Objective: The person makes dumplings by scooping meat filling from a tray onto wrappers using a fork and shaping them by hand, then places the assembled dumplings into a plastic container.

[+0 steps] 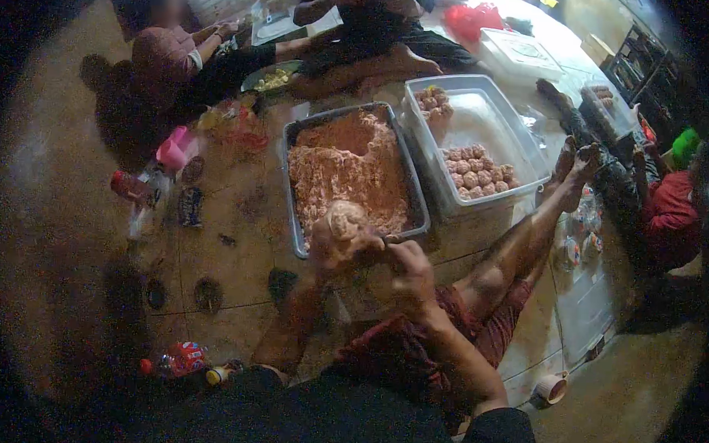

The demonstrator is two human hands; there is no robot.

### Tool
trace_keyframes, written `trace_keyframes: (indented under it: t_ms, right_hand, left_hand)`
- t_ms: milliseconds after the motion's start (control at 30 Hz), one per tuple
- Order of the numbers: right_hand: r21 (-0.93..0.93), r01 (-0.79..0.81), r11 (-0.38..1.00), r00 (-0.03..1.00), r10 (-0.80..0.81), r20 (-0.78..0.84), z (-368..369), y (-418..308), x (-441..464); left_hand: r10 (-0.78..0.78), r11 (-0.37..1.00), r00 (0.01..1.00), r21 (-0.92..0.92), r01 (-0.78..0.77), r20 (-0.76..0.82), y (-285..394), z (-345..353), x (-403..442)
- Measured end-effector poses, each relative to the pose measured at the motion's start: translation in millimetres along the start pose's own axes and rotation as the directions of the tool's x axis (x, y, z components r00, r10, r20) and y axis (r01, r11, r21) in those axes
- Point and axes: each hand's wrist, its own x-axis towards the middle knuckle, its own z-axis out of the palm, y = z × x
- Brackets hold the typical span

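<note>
My left hand (334, 252) is closed around a lump of pinkish mixture (347, 220), held above the near edge of a grey tub (287, 184). That tub holds a large mass of the same crumbly reddish mixture (333, 162). My right hand (412, 274) is just to the right, its fingers curled together near the left hand's fingertips. Whatever it pinches, if anything, is too small to make out. Right of the tub, a clear plastic bin (527, 188) contains rows of round pinkish balls (477, 173) and a smaller cluster in its far left corner (434, 103).
Other people sit on the floor across from me and at right. A pink cup (177, 147), a red-labelled bottle (184, 358) and a tape roll (552, 389) lie around. A lidded white box (520, 51) and a red plastic bag (472, 22) are at the back.
</note>
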Motion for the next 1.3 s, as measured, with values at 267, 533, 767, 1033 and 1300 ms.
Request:
trace_keyframes:
  t_ms: [267, 533, 767, 1033, 1300]
  right_hand:
    - [0.415, -0.293, 0.862, 0.956, 0.249, 0.156, 16, 40, -30]
    - [0.558, -0.482, 0.676, 0.875, 0.34, 0.345, 18, 21, -32]
    - [-0.002, 0.139, 0.99, 0.988, -0.139, -0.065, 25, 15, -19]
    - [0.358, -0.129, 0.925, 0.989, 0.095, 0.111, 0, 6, -35]
    - [0.04, 0.039, 0.998, 0.998, -0.036, -0.05, 28, -3, -4]
  left_hand:
    - [-0.264, 0.874, 0.951, -0.377, 0.307, 0.163, 31, -26, 14]
    - [-0.149, 0.894, 0.973, -0.397, 0.21, 0.178, 21, -28, 21]
    - [-0.251, 0.871, 0.946, -0.377, 0.314, 0.206, 21, 0, 10]
    - [-0.173, 0.764, 0.965, -0.591, 0.259, 0.199, 32, -31, 12]
    - [-0.255, 0.911, 0.963, -0.357, 0.209, -0.087, 44, 13, 18]
